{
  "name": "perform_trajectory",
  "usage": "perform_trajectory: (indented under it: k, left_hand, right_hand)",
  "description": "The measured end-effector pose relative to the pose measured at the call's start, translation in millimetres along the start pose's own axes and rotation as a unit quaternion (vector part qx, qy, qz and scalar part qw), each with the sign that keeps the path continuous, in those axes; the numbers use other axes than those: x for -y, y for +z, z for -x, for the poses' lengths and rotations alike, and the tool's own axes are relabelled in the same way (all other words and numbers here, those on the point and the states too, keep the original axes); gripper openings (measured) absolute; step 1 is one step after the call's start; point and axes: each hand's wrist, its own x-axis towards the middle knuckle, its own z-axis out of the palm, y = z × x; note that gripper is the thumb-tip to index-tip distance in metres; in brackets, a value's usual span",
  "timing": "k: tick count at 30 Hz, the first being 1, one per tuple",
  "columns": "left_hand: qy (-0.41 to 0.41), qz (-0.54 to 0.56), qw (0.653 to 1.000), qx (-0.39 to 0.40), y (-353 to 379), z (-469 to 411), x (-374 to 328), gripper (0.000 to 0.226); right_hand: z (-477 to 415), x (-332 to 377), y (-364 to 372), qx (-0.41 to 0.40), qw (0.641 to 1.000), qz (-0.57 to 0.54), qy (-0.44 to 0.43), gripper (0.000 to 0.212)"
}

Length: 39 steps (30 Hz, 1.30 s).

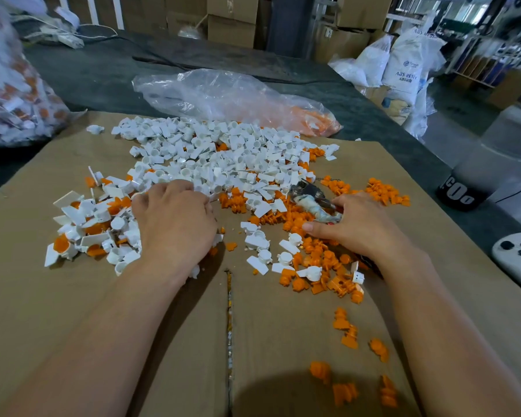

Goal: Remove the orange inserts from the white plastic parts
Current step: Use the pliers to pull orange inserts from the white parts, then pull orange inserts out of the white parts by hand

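Note:
A big heap of white plastic parts (211, 152) covers the far middle of the cardboard sheet (103, 326). At the left lies a smaller heap of white parts with orange inserts in them (85, 233). Loose orange inserts (313, 254) are scattered at the middle right and near the front. My left hand (175, 224) lies palm down on the parts at the left heap's edge, fingers curled into them; what it holds is hidden. My right hand (355, 224) grips a pair of pliers (310, 200) with tape-wrapped handles, jaws pointing to the far left.
A clear plastic bag (229, 97) with some orange pieces lies beyond the cardboard. A full bag of mixed parts (9, 94) stands at the far left. A white controller (518, 257) and a dark cylinder (463, 191) sit at the right. Cardboard boxes and sacks stand behind.

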Motion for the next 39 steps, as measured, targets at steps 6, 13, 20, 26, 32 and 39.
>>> perform_trajectory:
  k: [6, 13, 20, 26, 32, 39]
  left_hand:
    - [0.006, -0.041, 0.999, 0.005, -1.5, 1.3, 1.0, 0.029]
    - [0.038, 0.072, 0.992, -0.093, -4.2, 2.4, 0.4, 0.024]
    - [0.048, 0.308, 0.948, -0.068, -7.6, 6.7, -12.0, 0.014]
    - [-0.023, 0.433, 0.901, -0.022, -11.6, 8.4, -16.1, 0.020]
    - [-0.072, 0.490, 0.868, 0.026, -14.4, 7.4, -16.8, 0.018]
    - [-0.096, 0.567, 0.813, 0.084, -16.8, 7.0, -19.3, 0.019]
  right_hand:
    - [1.3, 4.1, 0.3, 0.002, 1.000, -0.017, 0.003, 0.083]
    - [0.8, 4.0, 0.1, -0.005, 1.000, -0.022, -0.005, 0.082]
    - [8.7, 17.8, -7.8, -0.162, 0.976, -0.104, -0.105, 0.047]
    - [9.6, 43.7, 7.4, -0.074, 0.965, 0.004, -0.252, 0.026]
    - [4.3, 50.6, 12.9, -0.081, 0.966, 0.054, -0.238, 0.024]
    - [6.3, 51.7, 12.3, -0.072, 0.968, 0.055, -0.235, 0.021]
